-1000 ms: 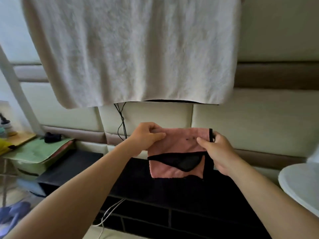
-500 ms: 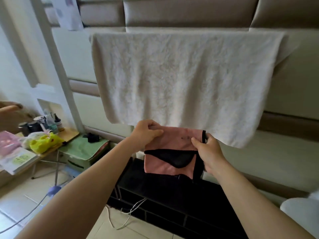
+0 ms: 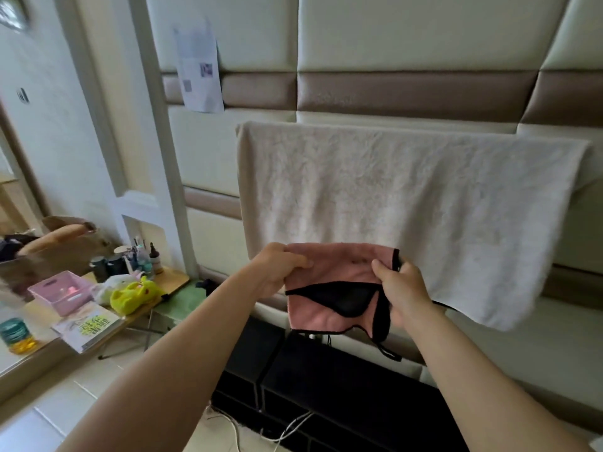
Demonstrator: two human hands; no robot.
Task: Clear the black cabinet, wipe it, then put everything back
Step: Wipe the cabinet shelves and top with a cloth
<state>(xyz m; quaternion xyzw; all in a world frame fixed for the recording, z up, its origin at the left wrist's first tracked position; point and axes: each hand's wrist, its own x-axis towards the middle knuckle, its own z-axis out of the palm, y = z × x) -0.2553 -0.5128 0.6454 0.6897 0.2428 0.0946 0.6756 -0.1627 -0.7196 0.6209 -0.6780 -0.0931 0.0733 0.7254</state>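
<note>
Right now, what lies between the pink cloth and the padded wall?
The cream towel hangs there, behind the pink cloth, before the padded wall; head view shows it.

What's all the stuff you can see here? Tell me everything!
pink cloth: one, pink with black trim, held up in front of the towel
towel: one, white, hanging on the padded wall
black cabinet: one, black, low against the wall
paper sheet: one, white, on the wall, upper left
plush toy: one, yellow, on the side table
basket: one, pink, left of the plush toy
book: one, pale, table's front edge
cables: a few, white, on the floor by the cabinet
left hand: pinches the cloth's top left corner
right hand: grips the cloth's right edge
</note>
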